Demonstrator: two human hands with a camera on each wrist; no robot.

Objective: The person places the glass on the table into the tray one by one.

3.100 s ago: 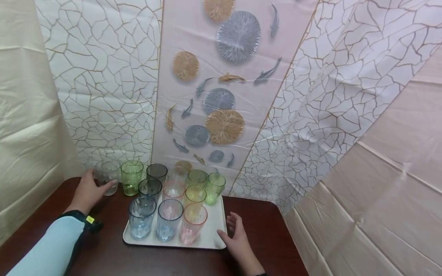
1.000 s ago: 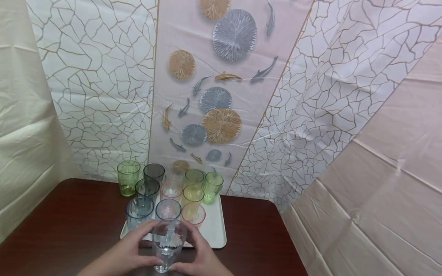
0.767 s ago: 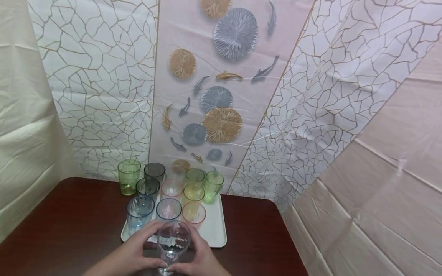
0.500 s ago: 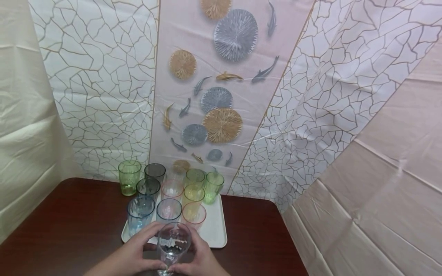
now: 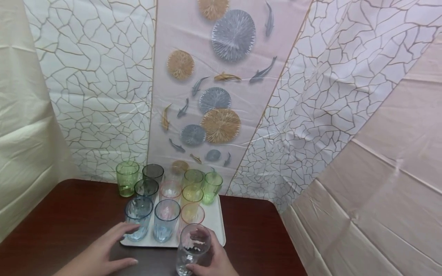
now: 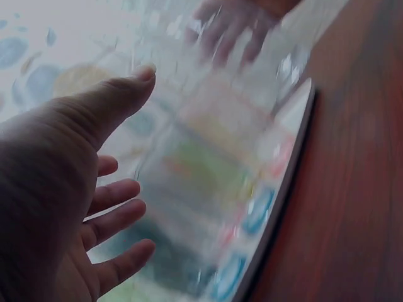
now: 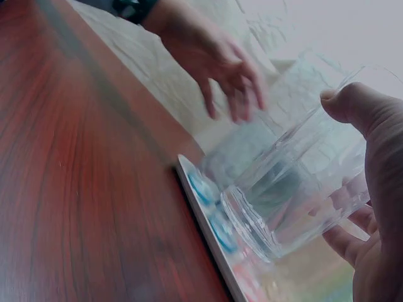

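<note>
A clear drinking glass (image 5: 194, 243) is in my right hand (image 5: 217, 255), near the table's front, just before the white tray (image 5: 215, 226). In the right wrist view my thumb and fingers wrap round the same clear glass (image 7: 296, 189). My left hand (image 5: 100, 251) is apart from it, at the tray's front left corner, fingers spread and holding nothing; the left wrist view also shows this hand (image 6: 69, 176) bare. On the tray stand two blue glasses (image 5: 163, 232), a pink-rimmed glass (image 5: 192, 214) partly hidden by the clear one, and several grey, yellow and green glasses behind.
A green glass (image 5: 127, 180) stands on the dark wooden table (image 5: 76, 218), left of the tray by the back edge. A grey glass (image 5: 153, 174) is at the back next to it. Patterned cloth (image 5: 100, 96) hangs right behind the table and along both sides.
The left hand took the clear glass from the back left and brought it to the front, where both hands held it. Now the left hand has let go and the right has moved it rightward.
</note>
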